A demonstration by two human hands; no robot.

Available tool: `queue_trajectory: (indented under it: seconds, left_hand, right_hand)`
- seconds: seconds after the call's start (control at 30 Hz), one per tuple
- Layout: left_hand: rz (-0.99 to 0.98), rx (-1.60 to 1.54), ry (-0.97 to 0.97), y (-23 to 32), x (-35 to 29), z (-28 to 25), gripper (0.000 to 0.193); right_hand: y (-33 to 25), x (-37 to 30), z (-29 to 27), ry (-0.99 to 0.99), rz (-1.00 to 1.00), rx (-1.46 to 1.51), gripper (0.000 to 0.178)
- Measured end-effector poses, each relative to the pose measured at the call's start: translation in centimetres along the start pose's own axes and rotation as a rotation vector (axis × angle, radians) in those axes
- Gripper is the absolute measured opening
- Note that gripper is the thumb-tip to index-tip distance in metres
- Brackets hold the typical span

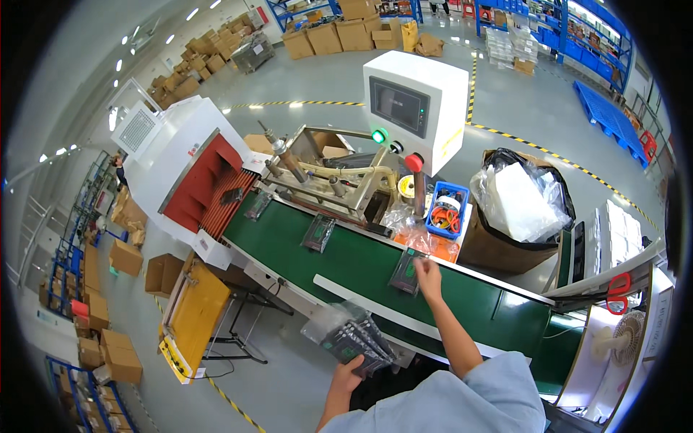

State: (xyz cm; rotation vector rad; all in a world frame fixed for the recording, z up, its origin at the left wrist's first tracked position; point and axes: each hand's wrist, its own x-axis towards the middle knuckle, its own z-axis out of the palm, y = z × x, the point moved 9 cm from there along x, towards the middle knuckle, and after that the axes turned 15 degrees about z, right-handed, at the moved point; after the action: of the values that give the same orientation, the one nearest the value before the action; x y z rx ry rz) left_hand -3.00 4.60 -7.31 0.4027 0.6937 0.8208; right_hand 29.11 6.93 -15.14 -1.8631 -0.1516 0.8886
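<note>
Fingers point(426, 268) of our right hand point(427, 278) pinch a bagged packet point(406, 273), flat on the green conveyor belt point(346, 267) | our left hand point(350, 375) clasps a stack of packets point(355, 340) below the belt | another packet point(318, 232) lies up-belt, well apart.

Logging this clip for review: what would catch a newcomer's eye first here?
The long green conveyor belt running across the middle, with the right hand touching a flat clear packet lying on it. At its far end stands a white machine with a red mouth. Low in the picture, the left hand holds a stack of packets.
</note>
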Motion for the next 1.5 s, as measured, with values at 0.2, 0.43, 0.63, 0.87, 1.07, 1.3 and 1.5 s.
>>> queue_trajectory:
  seconds: [0.2,0.43,0.63,0.87,1.07,1.3,1.5]
  left_hand:
    - [-0.111,0.168,-0.169,-0.5,2.5,1.1,0.038]
    - [-0.163,0.22,-0.254,-1.9,3.5,1.8,0.034]
    - [-0.191,0.145,-0.255,-2.3,5.0,5.4,0.032]
    - [-0.193,0.082,-0.305,-4.5,6.2,10.5,0.032]
    - [-0.157,-0.019,-0.299,-2.8,6.0,11.6,0.041]
    - [-0.25,0.138,-0.323,-2.9,3.8,7.4,0.044]
    - [-0.289,0.077,-0.241,-3.5,0.6,5.9,0.044]
  right_hand:
    - [-7.3,-16.9,2.6,-0.707,-0.106,0.043,0.029]
    - [-5.1,-17.1,-1.8,-0.435,-0.117,0.138,0.024]
    - [-5.8,-19.3,-5.3,-0.33,-0.262,-0.141,0.021]
    - [-4.8,-19.1,-10.6,-0.256,-0.217,-0.129,0.021]
    - [-1.4,-15.1,-24.6,0.31,-0.125,-0.026,0.023]
    - [9.1,-3.1,-30.8,0.659,-0.006,-0.098,0.024]
    - [8.5,0.2,-22.5,0.768,0.14,-0.207,0.026]
